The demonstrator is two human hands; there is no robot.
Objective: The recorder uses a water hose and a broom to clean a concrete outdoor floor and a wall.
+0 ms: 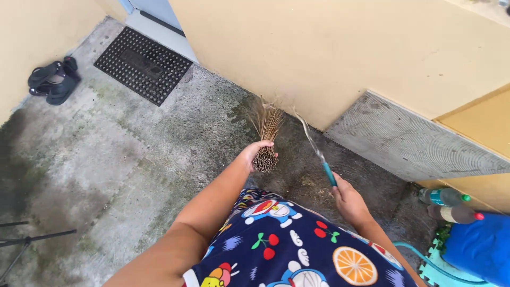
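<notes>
Currently logging one moment, head view, two hands at work over a wet concrete floor (133, 159).

Item 1, left hand (258, 151): I am seeing it closed in a fist around the bound end of a stick broom (267, 135). The arm is reaching forward and nearly straight, the wrist turned so that the broom's cut butt is facing the camera and the splayed bristles are pointing away, toward the foot of the yellow wall (319, 48).

Item 2, right hand (348, 199): it is wrapping around a teal hose (328, 172), fingers curled shut on the nozzle end. The arm is lower and nearer the body than the left, the forearm angling up from the bottom right. A thin water jet (308, 133) is leaving the nozzle and arcing just right of the bristles.

Step in hand, as I am judging it: scrubbing and rinsing the dark, grimy floor strip under the wall. The next move is probably calling for the bristles to press down onto the concrete beyond the left hand while the jet stays aimed at that patch.

Surroundings: a black doormat (142, 64) and dark sandals (53, 79) are lying well to the left of the left hand; two plastic bottles (449, 204) and a blue container (481, 247) are sitting right of the right hand.
</notes>
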